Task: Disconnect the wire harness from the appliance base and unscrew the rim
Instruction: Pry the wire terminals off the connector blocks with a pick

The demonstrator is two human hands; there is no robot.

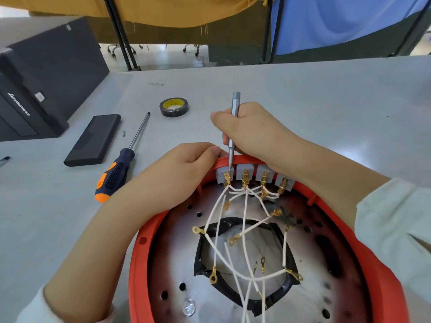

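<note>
The round appliance base (256,264) with its red-orange rim (140,248) fills the near part of the grey surface (326,101), and the white wire harness (242,229) with brass ring terminals lies loose across its metal plate, running up to four grey terminal blocks (255,177) at the far rim. The left hand (177,169) is closed over the far rim beside the leftmost block, while the right hand (254,131), wrist over the rim, is clamped on a slim silver precision screwdriver (233,131), held upright with its tip at that block. Off to the left, well apart, lie an orange-and-black screwdriver (116,173), a black case (93,139), a roll of black tape (174,107) and a Lenovo computer (42,85).
</note>
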